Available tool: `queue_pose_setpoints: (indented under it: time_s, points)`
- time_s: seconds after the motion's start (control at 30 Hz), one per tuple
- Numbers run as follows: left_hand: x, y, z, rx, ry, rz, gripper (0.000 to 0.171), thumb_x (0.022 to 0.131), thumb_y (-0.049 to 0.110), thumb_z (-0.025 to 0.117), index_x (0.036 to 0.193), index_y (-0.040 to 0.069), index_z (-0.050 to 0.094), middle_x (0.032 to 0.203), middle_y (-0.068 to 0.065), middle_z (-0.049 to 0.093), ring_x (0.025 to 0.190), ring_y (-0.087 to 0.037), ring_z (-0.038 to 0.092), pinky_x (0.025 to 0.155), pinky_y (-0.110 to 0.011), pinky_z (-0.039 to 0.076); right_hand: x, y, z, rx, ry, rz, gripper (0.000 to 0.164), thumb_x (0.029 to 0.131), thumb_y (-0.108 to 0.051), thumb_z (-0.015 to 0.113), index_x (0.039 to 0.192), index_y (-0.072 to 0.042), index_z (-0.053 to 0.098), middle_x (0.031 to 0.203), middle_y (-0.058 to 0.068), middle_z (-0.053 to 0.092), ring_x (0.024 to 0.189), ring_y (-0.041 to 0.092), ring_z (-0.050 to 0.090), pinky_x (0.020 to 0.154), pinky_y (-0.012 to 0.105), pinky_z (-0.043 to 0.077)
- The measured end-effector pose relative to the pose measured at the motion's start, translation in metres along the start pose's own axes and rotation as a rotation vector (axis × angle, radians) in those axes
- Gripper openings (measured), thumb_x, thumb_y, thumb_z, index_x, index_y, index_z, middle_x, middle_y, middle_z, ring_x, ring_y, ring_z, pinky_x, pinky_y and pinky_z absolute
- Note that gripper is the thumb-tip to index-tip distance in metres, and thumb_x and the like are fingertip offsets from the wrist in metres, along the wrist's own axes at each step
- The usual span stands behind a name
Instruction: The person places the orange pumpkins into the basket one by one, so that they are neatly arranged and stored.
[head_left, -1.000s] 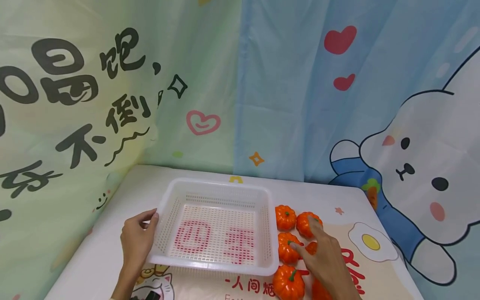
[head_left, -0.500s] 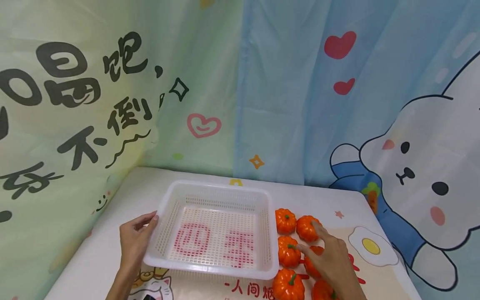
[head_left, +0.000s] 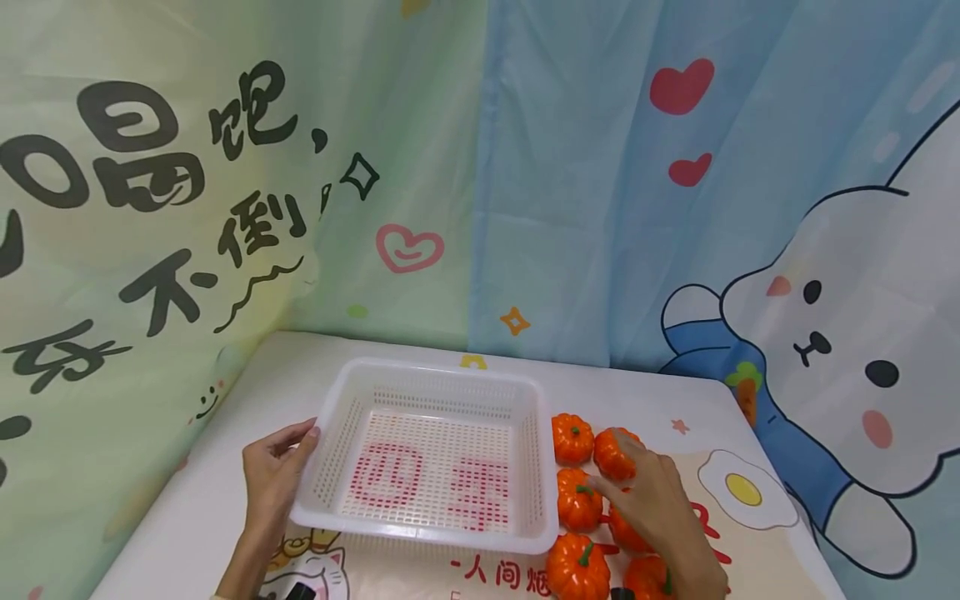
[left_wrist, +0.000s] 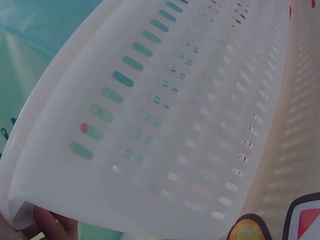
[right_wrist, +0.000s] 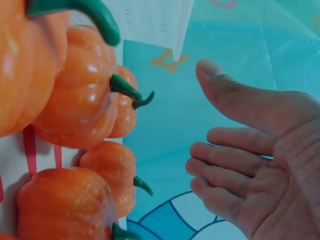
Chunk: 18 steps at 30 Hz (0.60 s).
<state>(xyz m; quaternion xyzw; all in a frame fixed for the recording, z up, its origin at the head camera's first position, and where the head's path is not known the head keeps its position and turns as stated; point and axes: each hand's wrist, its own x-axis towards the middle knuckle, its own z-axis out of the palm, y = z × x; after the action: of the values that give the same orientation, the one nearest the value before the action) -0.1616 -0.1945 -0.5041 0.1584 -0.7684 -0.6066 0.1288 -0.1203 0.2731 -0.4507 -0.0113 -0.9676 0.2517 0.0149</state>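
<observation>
A white plastic basket [head_left: 427,536] with slotted walls and red characters showing in its floor is in the middle of the head view. My left hand [head_left: 272,471] pinches its left rim, and in the left wrist view my fingertips [left_wrist: 52,225] show under the rim's corner. To the right of the basket stand several orange toy pumpkins [head_left: 577,567] with green stems. Over them hovers my right hand [head_left: 660,504]; the right wrist view has its thumb spread from straight fingers and nothing in the palm. The nearest pumpkins [right_wrist: 82,90] lie apart from that hand.
The pumpkins stand in two rows close along the basket's right wall. Beneath everything is a white table [head_left: 285,367] with a printed cover, including a fried egg [head_left: 742,492]. Printed curtains [head_left: 547,208] rise behind the table.
My right hand has lifted a little off the pumpkins and shifted slightly, staying over the right row. My left hand keeps its hold on the basket, which stays almost in place.
</observation>
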Motion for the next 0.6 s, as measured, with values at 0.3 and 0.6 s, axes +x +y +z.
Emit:
queue_pose_setpoints:
  time_s: [0.3,0.6]
  points:
    - [0.0,-0.002,0.0,-0.011,-0.007,0.008,0.033,0.109,0.024,0.07,0.132,0.002,0.077,0.128,-0.024,0.075,0.082,-0.013,0.075,0.071,-0.023,0.065,0.01,-0.005,0.001,-0.002,-0.052,0.028,0.084,0.094,-0.033,0.087,0.161,0.002,0.049,0.156,0.031,0.058,0.142,0.056,0.056,0.11,0.069,0.051]
    - [0.0,-0.002,0.0,-0.032,-0.011,-0.003,0.034,0.108,0.024,0.071,0.131,0.001,0.077,0.128,-0.024,0.076,0.08,-0.012,0.074,0.07,-0.023,0.065,0.021,-0.003,0.006,0.011,-0.047,0.002,0.087,0.093,-0.034,0.089,0.161,0.002,0.048,0.16,0.03,0.054,0.147,0.057,0.052,0.111,0.071,0.049]
